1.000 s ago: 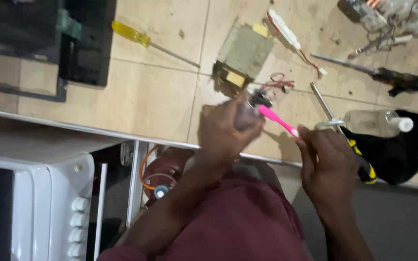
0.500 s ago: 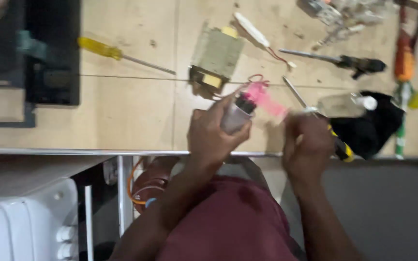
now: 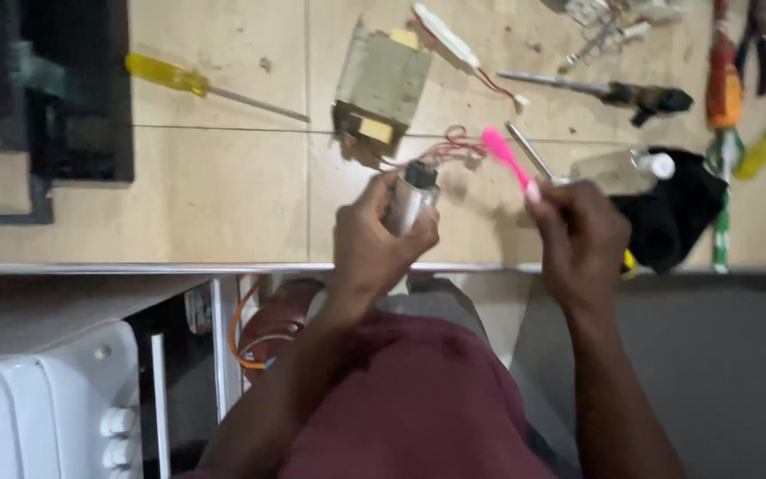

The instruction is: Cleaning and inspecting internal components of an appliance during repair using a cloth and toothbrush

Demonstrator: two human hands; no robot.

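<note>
Your left hand (image 3: 381,238) covers the lower body of the silver cylinder (image 3: 411,200), so you cannot tell its full length. Your right hand (image 3: 581,239) hides the pink tool (image 3: 507,158) below its tip. The clear bottle (image 3: 618,168) is blurred. The picture's top edge cuts off the pliers (image 3: 758,49), and the white appliance (image 3: 46,408) runs off the lower left.

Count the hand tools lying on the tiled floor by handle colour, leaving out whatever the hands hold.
Yellow-handled screwdrivers: 2
Black-handled tool: 1
Orange-handled tool: 1
Dark-handled pliers: 1
Green-handled tool: 1
Total: 6
</note>
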